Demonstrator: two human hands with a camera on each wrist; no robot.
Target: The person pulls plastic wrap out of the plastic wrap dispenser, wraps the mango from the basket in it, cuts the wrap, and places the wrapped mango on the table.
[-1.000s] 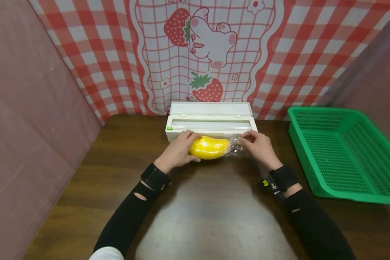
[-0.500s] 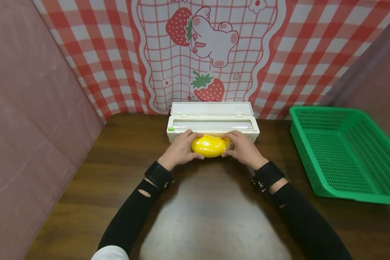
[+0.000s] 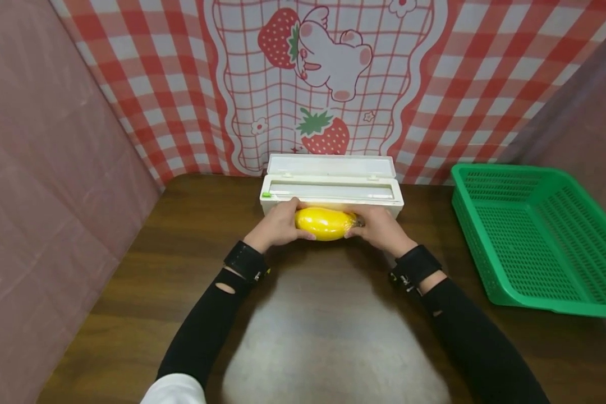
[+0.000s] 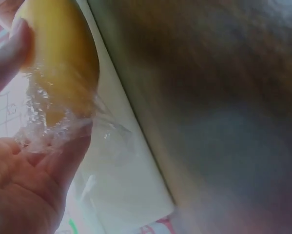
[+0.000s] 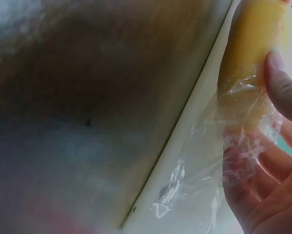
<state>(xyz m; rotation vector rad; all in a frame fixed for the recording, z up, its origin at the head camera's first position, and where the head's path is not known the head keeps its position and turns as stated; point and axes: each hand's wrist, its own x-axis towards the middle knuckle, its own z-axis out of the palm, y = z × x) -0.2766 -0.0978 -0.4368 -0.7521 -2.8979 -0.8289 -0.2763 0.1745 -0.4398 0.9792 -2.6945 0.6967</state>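
Observation:
A smooth, plump yellow mango (image 3: 324,223), partly covered in crinkled cling film (image 5: 248,92), is held between both hands in the head view. My left hand (image 3: 276,225) grips its left end, thumb in front. At the other end, my right hand (image 3: 382,228) holds the mango with gathered film beside the thumb. Loose film (image 4: 43,126) bunches over the left palm in the left wrist view. Directly behind the mango stands a white cling film dispenser (image 3: 331,193), its lid tipped back. My fingers on the far side are partly hidden.
A green plastic basket (image 3: 495,280) stands at the right of the brown wooden table (image 3: 328,336). A red-and-white checked cloth (image 3: 182,84) hangs at the back. Pink cloth (image 3: 40,168) hangs along the left side.
My right hand has moved left from the loose film onto the mango's right end. The trailing film there is now folded in by the hand. The left hand keeps its grip.

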